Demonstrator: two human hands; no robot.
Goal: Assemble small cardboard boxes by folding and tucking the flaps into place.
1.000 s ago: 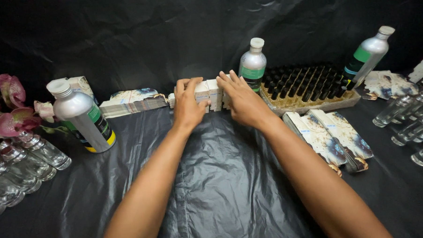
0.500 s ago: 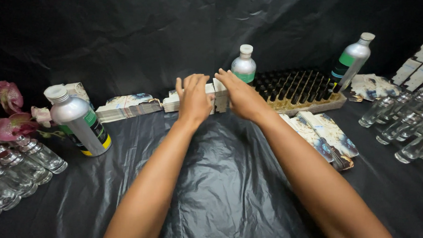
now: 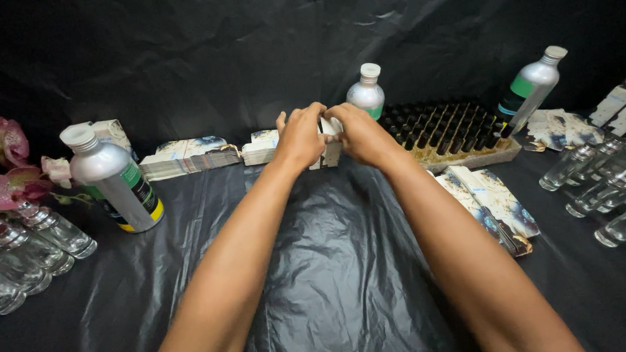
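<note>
Both arms reach forward over the black plastic sheet (image 3: pixel 344 265). My left hand (image 3: pixel 299 136) and my right hand (image 3: pixel 359 133) meet at a stack of flat printed cartons (image 3: pixel 263 147) at the back middle, fingers curled around a small white carton (image 3: pixel 330 149) between them. Most of that carton is hidden by the fingers. A silver bottle with a white cap (image 3: pixel 366 92) stands just behind my right hand.
A tray of dark vials (image 3: pixel 457 131) sits back right with a leaning silver bottle (image 3: pixel 530 90). More flat cartons (image 3: pixel 493 204) lie right. Clear glass bottles (image 3: pixel 598 183) line the right; others (image 3: pixel 24 248) line the left beside a silver bottle (image 3: pixel 112 177) and pink flowers (image 3: pixel 7 166).
The fingers of both hands have curled in from flat on the stack to a grip on the small carton. The view has shifted slightly.
</note>
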